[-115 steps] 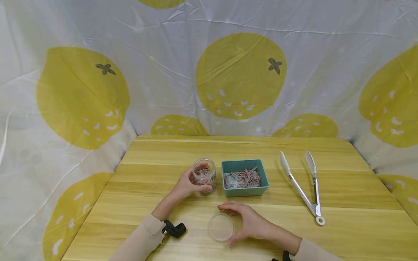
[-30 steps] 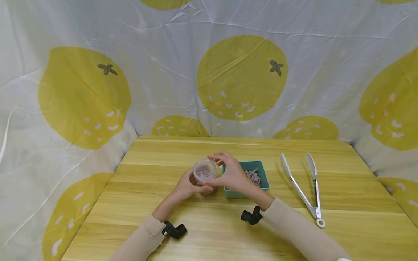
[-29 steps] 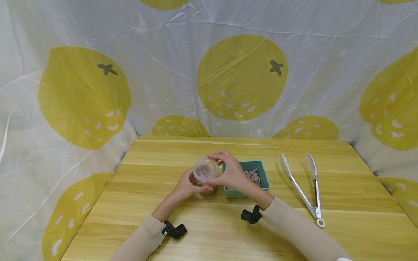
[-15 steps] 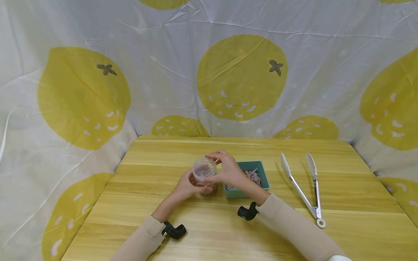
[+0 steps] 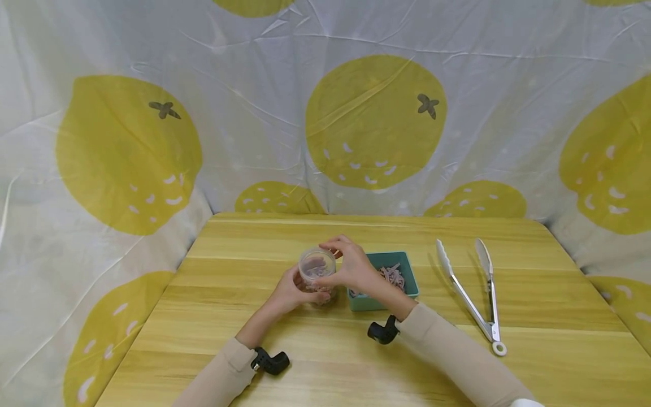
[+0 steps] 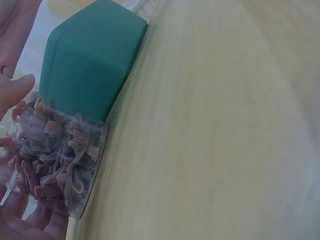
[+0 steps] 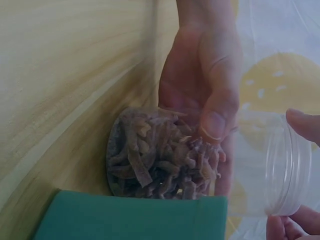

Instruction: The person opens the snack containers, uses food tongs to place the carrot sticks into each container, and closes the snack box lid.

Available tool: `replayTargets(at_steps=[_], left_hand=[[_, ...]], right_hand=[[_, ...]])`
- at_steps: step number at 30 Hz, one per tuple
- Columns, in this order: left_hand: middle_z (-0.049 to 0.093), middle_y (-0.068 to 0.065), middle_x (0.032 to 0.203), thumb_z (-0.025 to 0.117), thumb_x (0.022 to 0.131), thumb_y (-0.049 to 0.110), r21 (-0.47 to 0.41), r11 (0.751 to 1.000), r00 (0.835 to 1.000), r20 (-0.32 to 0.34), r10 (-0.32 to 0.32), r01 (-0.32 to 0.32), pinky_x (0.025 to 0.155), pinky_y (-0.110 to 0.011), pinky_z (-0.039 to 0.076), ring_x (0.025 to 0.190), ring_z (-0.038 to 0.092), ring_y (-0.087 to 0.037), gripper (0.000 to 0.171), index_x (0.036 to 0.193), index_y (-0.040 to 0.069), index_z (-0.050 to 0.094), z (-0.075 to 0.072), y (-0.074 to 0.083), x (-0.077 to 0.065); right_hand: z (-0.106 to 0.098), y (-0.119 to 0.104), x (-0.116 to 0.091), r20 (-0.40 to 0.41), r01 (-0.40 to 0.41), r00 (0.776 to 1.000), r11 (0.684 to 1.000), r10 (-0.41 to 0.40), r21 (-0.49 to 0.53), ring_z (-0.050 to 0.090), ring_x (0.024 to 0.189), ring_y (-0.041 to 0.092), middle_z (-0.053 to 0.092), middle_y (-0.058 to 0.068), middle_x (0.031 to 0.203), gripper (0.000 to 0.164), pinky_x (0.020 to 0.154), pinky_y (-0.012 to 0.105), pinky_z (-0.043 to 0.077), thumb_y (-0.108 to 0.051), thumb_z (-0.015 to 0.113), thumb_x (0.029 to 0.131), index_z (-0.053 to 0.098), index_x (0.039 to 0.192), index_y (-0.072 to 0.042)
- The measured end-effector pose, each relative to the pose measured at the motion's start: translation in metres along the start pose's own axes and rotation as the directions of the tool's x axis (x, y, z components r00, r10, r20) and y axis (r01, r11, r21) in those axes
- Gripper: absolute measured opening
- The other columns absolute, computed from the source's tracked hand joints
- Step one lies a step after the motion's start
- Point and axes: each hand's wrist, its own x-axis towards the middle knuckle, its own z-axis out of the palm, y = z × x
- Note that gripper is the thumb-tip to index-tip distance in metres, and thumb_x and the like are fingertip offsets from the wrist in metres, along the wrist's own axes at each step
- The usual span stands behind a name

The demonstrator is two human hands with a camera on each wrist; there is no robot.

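Note:
A clear round jar [image 7: 252,165] holding brownish-purple dried strips [image 7: 165,160] stands upright on the table. My left hand [image 5: 287,291] grips its body, thumb across the front and fingers behind. On the jar's mouth sits a clear lid [image 5: 316,261], its rim level with the jar in the right wrist view. Thumb and fingers of my right hand [image 5: 356,274] pinch the lid's edge from opposite sides. Close at the jar's right is a teal rectangular box [image 5: 383,304] with more strips [image 5: 393,276], partly hidden behind my right hand.
Metal tongs [image 5: 473,302] with whitish tips lie spread on the right of the wooden table [image 5: 549,316]. A lemon-print cloth [image 5: 244,124] hangs behind and at both sides. Each wrist wears a black camera [image 5: 272,362].
My right hand has brought the lid from the tabletop up onto the jar's mouth. Over the last second it has shifted slightly left, while my left hand has stayed on the jar.

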Motion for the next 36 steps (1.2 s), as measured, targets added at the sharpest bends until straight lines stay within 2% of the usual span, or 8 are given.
replayTargets(at_steps=[7, 12, 17, 21, 27, 33, 36], left_hand=[[0.056, -0.017, 0.138, 0.083, 0.079, 0.001, 0.01, 1.0, 1.0, -0.003, -0.003, 0.003, 0.103, -0.031, 0.044, 0.129, 0.051, -0.03, 0.076, 0.145, 0.005, 0.046, -0.001, -0.001, 0.0], [0.056, -0.017, 0.137, 0.083, 0.079, -0.001, 0.007, 1.0, 1.0, 0.0, 0.01, -0.01, 0.103, -0.032, 0.045, 0.128, 0.052, -0.03, 0.074, 0.144, 0.005, 0.047, -0.002, -0.001, 0.0], [0.057, -0.015, 0.136, 0.084, 0.079, 0.002, 0.008, 1.0, 1.0, 0.009, 0.022, -0.022, 0.104, -0.034, 0.044, 0.127, 0.053, -0.029, 0.073, 0.143, 0.007, 0.049, -0.002, 0.001, 0.0], [0.057, -0.015, 0.136, 0.084, 0.079, 0.002, -0.006, 1.0, 1.0, 0.017, 0.026, -0.026, 0.104, -0.034, 0.044, 0.127, 0.053, -0.028, 0.074, 0.143, 0.007, 0.048, -0.001, 0.0, 0.001], [0.059, -0.011, 0.136, 0.086, 0.076, 0.004, -0.004, 1.0, 1.0, 0.006, 0.01, -0.01, 0.102, -0.033, 0.046, 0.127, 0.054, -0.025, 0.077, 0.143, 0.009, 0.048, 0.0, 0.0, 0.001], [0.06, -0.01, 0.134, 0.087, 0.076, 0.004, -0.002, 1.0, 1.0, 0.003, 0.003, -0.003, 0.102, -0.036, 0.046, 0.125, 0.055, -0.024, 0.077, 0.142, 0.011, 0.05, 0.0, 0.001, 0.001], [0.06, -0.013, 0.133, 0.086, 0.076, 0.003, -0.006, 1.0, 1.0, 0.009, 0.005, -0.005, 0.101, -0.035, 0.047, 0.124, 0.056, -0.025, 0.076, 0.143, 0.008, 0.049, 0.0, 0.001, 0.001]], right_hand=[[0.004, 0.001, -0.001, -0.036, -0.014, 0.999, 0.999, 0.015, 0.034, 0.059, 0.102, 0.03, 0.06, 0.009, 0.118, 0.07, 0.087, 0.049, 0.053, -0.018, 0.095, 0.066, 0.065, 0.126, 0.001], [0.009, -0.001, -0.002, -0.101, -0.022, 0.995, 0.999, 0.026, 0.037, 0.061, 0.099, 0.031, 0.062, 0.008, 0.115, 0.069, 0.084, 0.049, 0.054, -0.017, 0.097, 0.063, 0.067, 0.123, 0.001], [0.016, -0.005, -0.005, -0.176, -0.066, 0.982, 0.998, 0.064, -0.01, 0.059, 0.094, 0.025, 0.062, 0.006, 0.114, 0.069, 0.075, 0.037, 0.053, -0.025, 0.097, 0.063, 0.068, 0.121, -0.002], [0.018, -0.006, -0.007, -0.194, -0.09, 0.977, 0.996, 0.084, -0.021, 0.057, 0.093, 0.021, 0.061, 0.004, 0.111, 0.071, 0.074, 0.032, 0.05, -0.027, 0.098, 0.061, 0.067, 0.121, -0.004], [0.014, -0.001, -0.009, -0.167, -0.073, 0.983, 0.997, 0.074, 0.014, 0.06, 0.099, 0.024, 0.06, 0.006, 0.12, 0.082, 0.081, 0.037, 0.053, -0.027, 0.099, 0.059, 0.063, 0.129, -0.002], [0.007, 0.01, -0.006, -0.053, -0.038, 0.997, 0.979, 0.049, 0.199, 0.057, 0.112, 0.034, 0.058, 0.009, 0.129, 0.081, 0.095, 0.046, 0.05, -0.016, 0.095, 0.067, 0.058, 0.137, -0.004], [0.004, 0.016, -0.003, -0.006, -0.016, 1.0, 0.971, 0.018, 0.24, 0.055, 0.115, 0.033, 0.058, 0.012, 0.131, 0.078, 0.097, 0.049, 0.048, -0.012, 0.093, 0.07, 0.056, 0.139, -0.003]])
